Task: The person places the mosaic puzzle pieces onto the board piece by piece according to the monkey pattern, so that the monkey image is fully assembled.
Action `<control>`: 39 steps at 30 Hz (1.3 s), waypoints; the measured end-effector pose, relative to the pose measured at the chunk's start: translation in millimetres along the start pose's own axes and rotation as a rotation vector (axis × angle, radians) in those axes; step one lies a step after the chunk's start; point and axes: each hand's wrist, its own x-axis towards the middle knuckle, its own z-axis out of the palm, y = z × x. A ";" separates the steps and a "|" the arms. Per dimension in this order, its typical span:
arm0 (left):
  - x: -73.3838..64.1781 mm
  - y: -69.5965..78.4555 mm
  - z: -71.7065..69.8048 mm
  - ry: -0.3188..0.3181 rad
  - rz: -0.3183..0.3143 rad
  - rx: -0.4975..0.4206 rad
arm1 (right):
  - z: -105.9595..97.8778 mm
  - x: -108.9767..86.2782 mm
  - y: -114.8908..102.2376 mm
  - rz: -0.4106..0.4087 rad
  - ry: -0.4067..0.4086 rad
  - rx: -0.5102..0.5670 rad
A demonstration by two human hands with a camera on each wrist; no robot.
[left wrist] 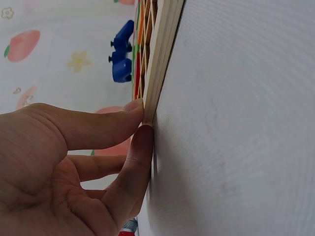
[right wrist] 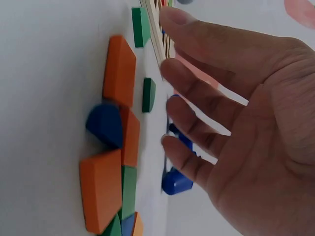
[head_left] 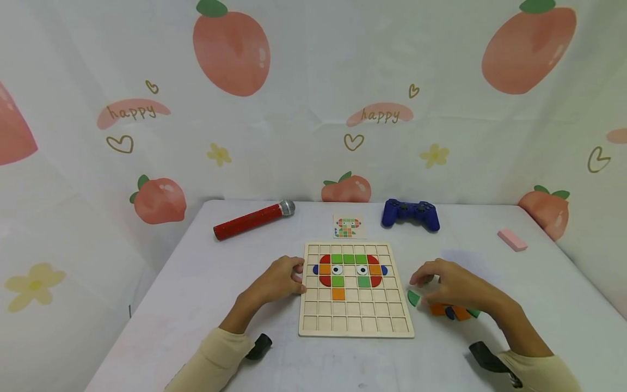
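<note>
A square wooden grid board [head_left: 374, 310] lies flat on the table, with red, green, orange and blue tiles and two eye tiles forming a pattern in its upper half. At the board's left edge is my left hand [head_left: 279, 280]; the left wrist view shows its thumb [left wrist: 106, 129] and a bent finger gripping the rim. To the right of the board my right hand [head_left: 458, 283] hovers above loose tiles, its fingers parted with nothing held. Orange tiles [right wrist: 101, 191], a blue piece [right wrist: 106, 124] and green pieces [right wrist: 141, 27] lie beneath it. A green quarter-round piece [head_left: 413, 298] sits beside the board.
Behind the board lies a small pattern card [head_left: 349, 226]. A red microphone [head_left: 252, 221] rests at the back left, a blue game controller [head_left: 410, 213] at the back right. Farther right is a pink block [head_left: 512, 239]. A patterned cloth [head_left: 303, 109] hangs behind the table.
</note>
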 end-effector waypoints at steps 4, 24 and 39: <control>1.1 -1.0 0.2 0.000 0.000 -0.002 | -5.2 -1.5 5.0 0.001 -0.054 0.003; 1.2 -1.3 -0.6 -0.002 -0.001 0.004 | -12.2 -6.8 26.8 0.004 -0.119 0.038; -0.1 -0.4 -1.0 -0.006 -0.002 -0.002 | -8.4 -5.8 23.2 0.074 -0.047 -0.011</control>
